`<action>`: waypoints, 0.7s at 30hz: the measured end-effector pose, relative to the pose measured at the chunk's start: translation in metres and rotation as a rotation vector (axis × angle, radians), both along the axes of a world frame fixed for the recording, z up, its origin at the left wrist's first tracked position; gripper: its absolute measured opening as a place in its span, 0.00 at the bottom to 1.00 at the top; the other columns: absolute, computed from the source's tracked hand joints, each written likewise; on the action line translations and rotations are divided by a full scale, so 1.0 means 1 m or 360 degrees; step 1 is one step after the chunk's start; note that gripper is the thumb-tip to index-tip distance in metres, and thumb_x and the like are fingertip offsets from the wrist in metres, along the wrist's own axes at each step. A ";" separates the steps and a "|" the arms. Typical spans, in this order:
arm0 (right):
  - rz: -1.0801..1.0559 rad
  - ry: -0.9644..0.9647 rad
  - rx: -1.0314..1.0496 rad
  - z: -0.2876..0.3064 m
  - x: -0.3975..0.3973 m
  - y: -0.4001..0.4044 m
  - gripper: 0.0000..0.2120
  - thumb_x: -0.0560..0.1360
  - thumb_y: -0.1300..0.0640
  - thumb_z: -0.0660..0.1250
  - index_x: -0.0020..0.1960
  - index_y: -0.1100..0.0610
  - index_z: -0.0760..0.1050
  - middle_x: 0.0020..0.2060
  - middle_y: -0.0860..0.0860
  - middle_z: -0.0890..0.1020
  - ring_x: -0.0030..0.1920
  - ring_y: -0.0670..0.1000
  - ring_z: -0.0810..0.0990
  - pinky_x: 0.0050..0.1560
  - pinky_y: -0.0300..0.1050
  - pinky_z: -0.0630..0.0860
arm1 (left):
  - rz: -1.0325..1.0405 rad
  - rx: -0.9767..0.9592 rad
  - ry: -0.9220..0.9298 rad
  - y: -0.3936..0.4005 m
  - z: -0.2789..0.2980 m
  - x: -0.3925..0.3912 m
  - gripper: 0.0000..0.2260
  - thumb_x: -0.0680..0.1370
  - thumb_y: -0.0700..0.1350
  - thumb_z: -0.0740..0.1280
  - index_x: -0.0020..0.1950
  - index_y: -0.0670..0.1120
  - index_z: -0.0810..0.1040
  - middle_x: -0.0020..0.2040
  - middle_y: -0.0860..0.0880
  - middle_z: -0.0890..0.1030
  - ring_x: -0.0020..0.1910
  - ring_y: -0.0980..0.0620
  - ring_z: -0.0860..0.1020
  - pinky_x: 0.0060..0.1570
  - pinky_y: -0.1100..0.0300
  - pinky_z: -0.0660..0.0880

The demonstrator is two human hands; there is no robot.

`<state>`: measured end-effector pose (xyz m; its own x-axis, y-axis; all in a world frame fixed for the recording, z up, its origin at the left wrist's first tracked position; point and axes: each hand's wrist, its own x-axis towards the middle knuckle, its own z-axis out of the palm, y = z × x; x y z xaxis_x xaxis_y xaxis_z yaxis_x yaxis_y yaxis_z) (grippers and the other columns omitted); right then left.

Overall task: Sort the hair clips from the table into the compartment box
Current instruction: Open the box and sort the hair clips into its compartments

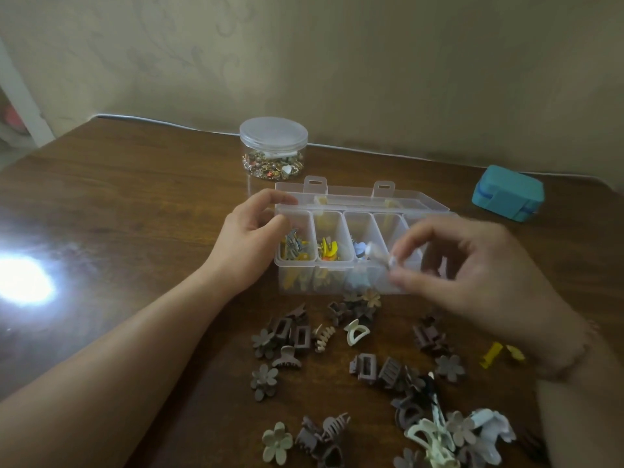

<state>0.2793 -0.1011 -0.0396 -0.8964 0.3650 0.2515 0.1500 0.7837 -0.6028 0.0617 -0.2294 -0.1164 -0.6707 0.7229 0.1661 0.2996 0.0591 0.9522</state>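
A person's right hand [472,265] pinches a small pale clip [380,255] between thumb and forefinger above the middle of the open box [337,282], while the left hand [250,238] grips the box's left end, fingers curled on its rim. The clip is blurred; its colour reads as light blue or white. Best practice here, judging by the contents: keep the box braced, carry the clip over the compartment already holding blue pieces, and let go low so it does not bounce into the yellow ones alongside. Five compartments show in the box's front row; three visibly hold clips. Some thirty brown, cream and white clips lie loose on the surface [135,197], plus two yellow ones [491,354] at right. One lidded jar [273,146] and one teal case [508,192] stand behind.
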 end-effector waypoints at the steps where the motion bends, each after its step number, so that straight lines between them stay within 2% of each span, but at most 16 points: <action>1: -0.0132 0.0165 0.0028 -0.003 -0.006 0.000 0.06 0.67 0.49 0.72 0.42 0.45 0.77 0.37 0.43 0.80 0.33 0.46 0.77 0.28 0.31 0.72 | 0.0001 0.0004 0.0002 0.000 0.000 0.000 0.17 0.71 0.48 0.63 0.59 0.53 0.79 0.48 0.53 0.87 0.49 0.58 0.84 0.49 0.56 0.79; 3: -0.0310 0.0310 0.0152 -0.009 -0.018 -0.002 0.06 0.68 0.47 0.72 0.43 0.45 0.77 0.37 0.42 0.80 0.31 0.48 0.76 0.26 0.35 0.73 | 0.0002 0.0004 0.0001 0.000 0.000 0.001 0.17 0.71 0.49 0.63 0.59 0.54 0.79 0.47 0.54 0.87 0.49 0.58 0.84 0.49 0.57 0.79; 6: -0.0307 0.0237 0.0274 -0.015 -0.021 0.000 0.08 0.69 0.41 0.67 0.45 0.42 0.77 0.38 0.36 0.80 0.30 0.49 0.75 0.26 0.40 0.73 | 0.0003 0.0004 0.0011 0.001 0.001 0.001 0.16 0.71 0.49 0.63 0.58 0.55 0.79 0.46 0.55 0.87 0.48 0.58 0.84 0.48 0.57 0.79; 8: -0.0274 0.0324 0.0191 -0.015 -0.015 0.001 0.04 0.70 0.43 0.66 0.44 0.40 0.76 0.39 0.36 0.80 0.34 0.47 0.77 0.31 0.42 0.76 | 0.0011 0.0005 0.0024 0.001 0.000 0.000 0.16 0.71 0.48 0.63 0.57 0.55 0.79 0.46 0.55 0.86 0.48 0.58 0.84 0.49 0.57 0.79; 11: -0.0213 0.0385 0.0081 -0.007 0.000 0.006 0.04 0.69 0.47 0.69 0.43 0.40 0.76 0.39 0.39 0.81 0.41 0.45 0.79 0.40 0.38 0.77 | 0.0006 0.0006 0.0020 0.001 0.000 0.001 0.16 0.71 0.48 0.63 0.58 0.54 0.79 0.47 0.57 0.86 0.49 0.59 0.83 0.48 0.59 0.78; 13: -0.0076 0.0166 -0.0013 0.001 0.012 0.012 0.05 0.67 0.45 0.69 0.43 0.41 0.78 0.39 0.36 0.81 0.37 0.47 0.78 0.35 0.38 0.77 | 0.0001 0.0004 0.0025 0.002 0.001 0.000 0.17 0.71 0.48 0.63 0.59 0.54 0.79 0.46 0.58 0.86 0.48 0.60 0.83 0.45 0.62 0.76; 15: 0.0176 -0.0199 -0.0006 0.007 0.021 0.013 0.08 0.66 0.44 0.68 0.46 0.40 0.78 0.39 0.34 0.81 0.31 0.47 0.76 0.27 0.35 0.73 | 0.0026 0.0008 0.0030 0.002 0.001 0.000 0.16 0.71 0.48 0.63 0.58 0.54 0.79 0.45 0.57 0.86 0.48 0.59 0.83 0.46 0.61 0.76; 16: 0.0278 -0.0326 0.0007 0.009 0.023 0.012 0.09 0.67 0.45 0.69 0.47 0.39 0.78 0.39 0.35 0.81 0.30 0.47 0.75 0.26 0.33 0.71 | 0.0042 0.0016 0.0039 0.001 0.002 0.000 0.16 0.71 0.48 0.63 0.57 0.55 0.79 0.44 0.57 0.86 0.48 0.59 0.83 0.47 0.60 0.76; 19: 0.0371 -0.0474 0.0011 0.010 0.032 0.004 0.09 0.69 0.50 0.72 0.47 0.40 0.78 0.41 0.36 0.82 0.33 0.42 0.78 0.29 0.29 0.71 | 0.0024 -0.0017 0.0051 0.005 0.001 0.005 0.15 0.70 0.49 0.63 0.55 0.57 0.79 0.43 0.57 0.86 0.48 0.59 0.82 0.49 0.58 0.76; 21: 0.0379 -0.0498 0.0227 0.006 0.037 -0.004 0.07 0.70 0.45 0.70 0.47 0.38 0.76 0.40 0.34 0.81 0.36 0.36 0.77 0.29 0.29 0.70 | 0.0031 -0.0013 0.0047 0.002 0.001 0.002 0.15 0.70 0.49 0.63 0.55 0.57 0.79 0.44 0.56 0.86 0.49 0.59 0.82 0.48 0.58 0.75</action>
<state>0.3159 -0.1053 -0.0334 -0.9927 0.1196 -0.0132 0.1132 0.8909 -0.4399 0.0639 -0.2273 -0.1150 -0.6797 0.7110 0.1799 0.3261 0.0733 0.9425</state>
